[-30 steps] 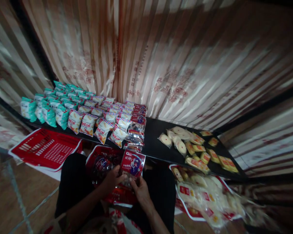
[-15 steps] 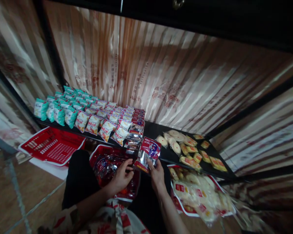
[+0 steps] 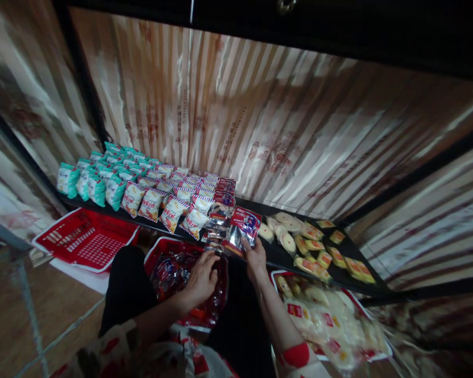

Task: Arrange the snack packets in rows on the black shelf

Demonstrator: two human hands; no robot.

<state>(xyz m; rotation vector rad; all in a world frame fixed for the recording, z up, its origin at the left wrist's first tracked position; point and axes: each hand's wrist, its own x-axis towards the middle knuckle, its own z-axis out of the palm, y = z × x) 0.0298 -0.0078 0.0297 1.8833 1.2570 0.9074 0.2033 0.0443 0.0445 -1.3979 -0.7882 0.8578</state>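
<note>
- Our right hand (image 3: 255, 258) is closed on a silver packet (image 3: 243, 229) with a red and blue label, pinching its lower edge between thumb and fingers; the packet is tilted and held just above the front edge of the black shelf (image 3: 256, 210), beside the stack of like silver packets (image 3: 216, 227) near the middle of that edge
- Our left hand (image 3: 202, 278) is lower, its fingers loosely curled and spread over the red basket (image 3: 157, 251) in our lap; it rests on the shiny red wrappers (image 3: 173, 270) heaped inside; we cannot tell whether it has hold of any one of them
- On the shelf, the teal packets (image 3: 90, 181) fill the left end in rows; the white packets with striped tops (image 3: 161, 202) stand next to them toward the middle; a row of red-labelled packets (image 3: 223, 190) runs back from the silver stack toward the rear edge
- Toward the right end of the shelf lie pale round buns in clear wrap (image 3: 281, 231) and small yellow packets (image 3: 331, 252), loosely scattered along the front edge
- Below the shelf on the left, an empty-looking red basket (image 3: 84, 239) sits on the floor; below the right end, a tray of yellow and white wrapped goods (image 3: 331, 320) lies, blurred
</note>
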